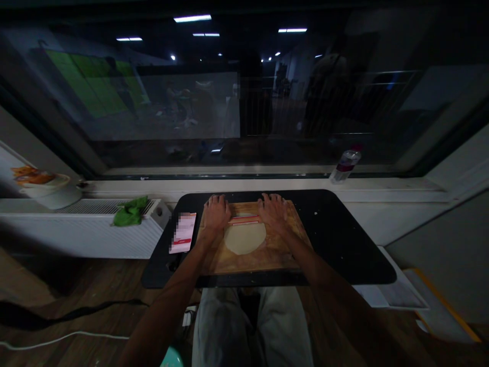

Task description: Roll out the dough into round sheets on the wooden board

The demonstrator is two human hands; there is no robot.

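Note:
A pale, flattened oval of dough (245, 239) lies on a wooden board (217, 264). Across its far edge runs a slim rolling pin (244, 220) with red stripes, its two ends covered by my hands. My left hand (217, 211) is palm down over the left end, fingers bent forward over it. At the opposite end my right hand (273, 209) is placed the same way, its fingertips near the board's far edge. What lies under both palms is hidden.
The board sits on a black table (344, 244). Left of it lies a phone (183, 233) with its screen lit. A bottle (346, 164) stands on the windowsill. A green cloth (130, 211) and a white pot (51, 191) are on the radiator.

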